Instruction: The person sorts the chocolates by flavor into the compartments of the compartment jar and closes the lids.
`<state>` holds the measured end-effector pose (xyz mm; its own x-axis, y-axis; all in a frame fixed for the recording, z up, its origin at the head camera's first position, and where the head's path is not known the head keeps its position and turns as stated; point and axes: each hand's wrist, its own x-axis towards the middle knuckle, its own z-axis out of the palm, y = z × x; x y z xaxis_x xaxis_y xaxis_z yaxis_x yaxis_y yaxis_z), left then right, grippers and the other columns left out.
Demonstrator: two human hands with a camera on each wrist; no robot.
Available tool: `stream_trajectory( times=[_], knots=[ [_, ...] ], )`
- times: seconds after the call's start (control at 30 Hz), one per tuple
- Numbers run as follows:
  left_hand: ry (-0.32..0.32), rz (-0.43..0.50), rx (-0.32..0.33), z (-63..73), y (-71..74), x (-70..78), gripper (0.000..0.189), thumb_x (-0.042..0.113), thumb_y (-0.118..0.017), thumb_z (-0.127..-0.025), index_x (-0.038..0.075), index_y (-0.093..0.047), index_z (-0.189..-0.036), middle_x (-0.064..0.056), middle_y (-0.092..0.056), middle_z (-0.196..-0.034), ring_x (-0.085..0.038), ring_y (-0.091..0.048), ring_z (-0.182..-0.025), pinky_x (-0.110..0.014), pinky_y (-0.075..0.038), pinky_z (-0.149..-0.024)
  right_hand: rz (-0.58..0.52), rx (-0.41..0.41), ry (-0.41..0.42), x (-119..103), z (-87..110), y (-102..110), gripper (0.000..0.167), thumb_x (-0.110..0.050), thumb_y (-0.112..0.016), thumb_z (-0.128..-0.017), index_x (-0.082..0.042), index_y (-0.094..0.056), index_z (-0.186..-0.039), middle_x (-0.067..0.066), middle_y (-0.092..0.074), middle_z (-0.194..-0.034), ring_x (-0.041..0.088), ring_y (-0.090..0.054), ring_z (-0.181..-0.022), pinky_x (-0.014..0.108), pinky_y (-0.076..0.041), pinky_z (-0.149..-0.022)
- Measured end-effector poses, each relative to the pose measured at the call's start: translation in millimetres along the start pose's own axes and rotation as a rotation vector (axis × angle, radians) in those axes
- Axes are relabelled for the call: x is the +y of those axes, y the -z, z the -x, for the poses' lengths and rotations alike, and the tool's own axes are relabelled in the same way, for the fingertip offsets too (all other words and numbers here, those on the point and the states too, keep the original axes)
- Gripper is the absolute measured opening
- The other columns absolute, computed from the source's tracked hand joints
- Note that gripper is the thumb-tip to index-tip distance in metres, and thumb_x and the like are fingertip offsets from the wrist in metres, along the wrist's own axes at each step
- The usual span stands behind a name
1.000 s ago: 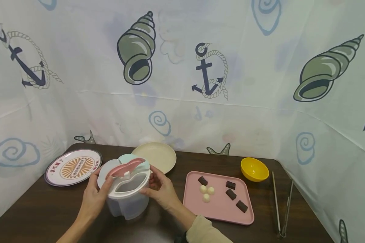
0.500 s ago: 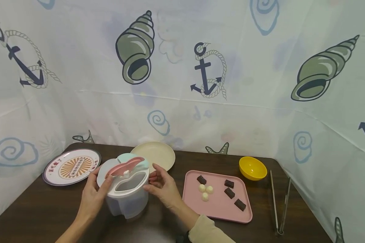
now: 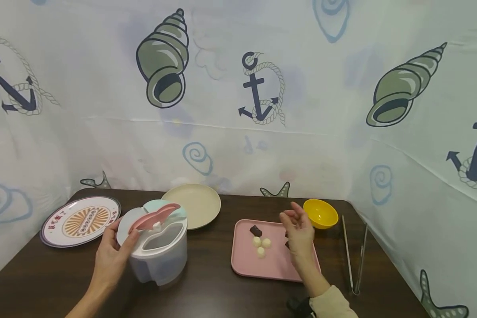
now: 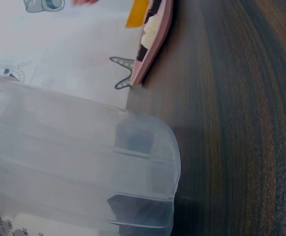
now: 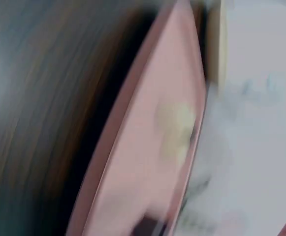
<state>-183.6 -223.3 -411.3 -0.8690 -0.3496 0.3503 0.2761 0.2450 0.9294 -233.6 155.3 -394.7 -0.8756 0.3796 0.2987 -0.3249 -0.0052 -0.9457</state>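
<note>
My left hand [image 3: 112, 260] grips the left side of a translucent, compartmented storage container [image 3: 160, 265], thumb on top by the lid. The lid has white and mint sections, and a pink flap [image 3: 154, 217] stands raised beside an uncovered opening. Printed measuring marks show on the wall of the container [image 4: 74, 142] in the left wrist view. My right hand [image 3: 300, 234] is over the right part of a pink tray [image 3: 254, 267], fingers loosely bent and holding nothing. Several pale balls [image 3: 261, 247] and dark chocolate-like pieces [image 3: 255, 231] lie on the tray, some hidden behind this hand.
Behind my right hand sits a yellow bowl [image 3: 322, 214]. Metal tongs [image 3: 347, 251] lie at the table's right side. A patterned plate [image 3: 79, 221] is at the far left, and a cream plate [image 3: 194, 205] lies behind the container. A printed cloth [image 3: 222, 88] hangs behind the table.
My right hand has let go of the container and moved right, over the pink tray. My left hand keeps its grip on the container. The head view has shifted slightly right.
</note>
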Motion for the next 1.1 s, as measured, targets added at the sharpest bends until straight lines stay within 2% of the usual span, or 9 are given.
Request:
stream_trajectory(
  times=[0.1,0.17,0.3,0.4,0.5,0.67,0.77,0.93,1.1],
  knots=[
    [0.016,0.027,0.0,-1.2,0.5,0.3,0.043,0.003,-0.055,-0.092,0.01,-0.038,-0.13,0.017,-0.05,-0.109,0.01,-0.05,-0.094,-0.002,-0.038,-0.078,0.136,0.199,0.032,5,-17.7,45,0.047,-0.006,-0.068,-0.085,0.004,-0.049,-0.127,0.003,-0.053,-0.097,0.004,-0.051,-0.083,0.006,-0.044,-0.072],
    [0.023,0.019,0.011,-0.9,0.9,0.5,0.042,0.004,-0.055,-0.092,0.014,-0.039,-0.128,0.018,-0.051,-0.108,0.01,-0.051,-0.093,-0.002,-0.039,-0.077,0.281,0.285,0.037,8,-27.3,76,0.05,-0.009,-0.068,-0.085,0.005,-0.048,-0.128,0.006,-0.05,-0.101,0.007,-0.049,-0.086,0.005,-0.042,-0.074],
    [0.031,0.033,0.03,-1.3,1.2,1.5,0.041,0.003,-0.056,-0.091,0.023,-0.041,-0.123,0.018,-0.052,-0.106,0.009,-0.051,-0.092,-0.002,-0.039,-0.077,0.594,0.35,0.004,14,-35.6,127,0.059,-0.015,-0.07,-0.084,0.008,-0.044,-0.131,0.021,-0.047,-0.113,0.028,-0.045,-0.103,0.029,-0.039,-0.092],
    [0.027,0.045,0.029,-2.0,1.1,1.1,0.042,0.002,-0.056,-0.091,0.026,-0.04,-0.121,0.018,-0.052,-0.107,0.009,-0.051,-0.093,-0.002,-0.039,-0.077,0.728,0.321,-0.078,17,-34.8,152,0.066,-0.019,-0.07,-0.084,0.013,-0.038,-0.133,0.033,-0.042,-0.12,0.046,-0.034,-0.115,0.054,-0.029,-0.097],
    [0.018,0.029,0.025,-2.0,0.6,0.1,0.043,0.001,-0.055,-0.091,0.027,-0.04,-0.121,0.019,-0.052,-0.107,0.01,-0.051,-0.094,-0.001,-0.038,-0.078,0.811,0.268,-0.189,20,-32.7,165,0.074,-0.023,-0.068,-0.084,0.015,-0.031,-0.136,0.038,-0.036,-0.124,0.054,-0.025,-0.119,0.062,-0.024,-0.097],
    [0.023,0.057,0.021,-1.5,-0.4,-0.6,0.043,0.0,-0.055,-0.09,0.027,-0.041,-0.12,0.016,-0.052,-0.108,0.009,-0.051,-0.095,-0.001,-0.039,-0.078,0.901,0.164,-0.337,25,-32.8,171,0.086,-0.028,-0.069,-0.082,0.019,-0.022,-0.137,0.047,-0.024,-0.129,0.062,-0.02,-0.119,0.068,-0.023,-0.097],
    [0.024,0.059,0.025,-1.8,-0.6,-0.8,0.043,0.0,-0.055,-0.09,0.028,-0.041,-0.12,0.016,-0.052,-0.108,0.008,-0.051,-0.095,-0.001,-0.039,-0.078,0.932,0.098,-0.381,27,-32.7,172,0.089,-0.03,-0.067,-0.082,0.021,-0.019,-0.136,0.05,-0.02,-0.129,0.065,-0.019,-0.118,0.069,-0.024,-0.097],
    [0.033,0.059,0.03,-2.3,-1.0,-1.1,0.043,0.0,-0.056,-0.09,0.028,-0.041,-0.119,0.017,-0.052,-0.107,0.009,-0.051,-0.095,-0.001,-0.039,-0.078,0.95,0.022,-0.407,31,-29.7,175,0.085,-0.026,-0.063,-0.085,0.025,-0.017,-0.135,0.049,-0.023,-0.129,0.063,-0.02,-0.119,0.067,-0.022,-0.101],
    [0.03,0.083,0.029,-2.3,-1.1,-2.1,0.043,-0.001,-0.056,-0.089,0.028,-0.042,-0.119,0.016,-0.052,-0.108,0.008,-0.051,-0.096,-0.001,-0.038,-0.079,0.93,0.035,-0.388,33,-27.0,177,0.071,-0.015,-0.057,-0.087,0.026,-0.021,-0.133,0.047,-0.028,-0.128,0.06,-0.022,-0.12,0.064,-0.024,-0.102]
  ],
)
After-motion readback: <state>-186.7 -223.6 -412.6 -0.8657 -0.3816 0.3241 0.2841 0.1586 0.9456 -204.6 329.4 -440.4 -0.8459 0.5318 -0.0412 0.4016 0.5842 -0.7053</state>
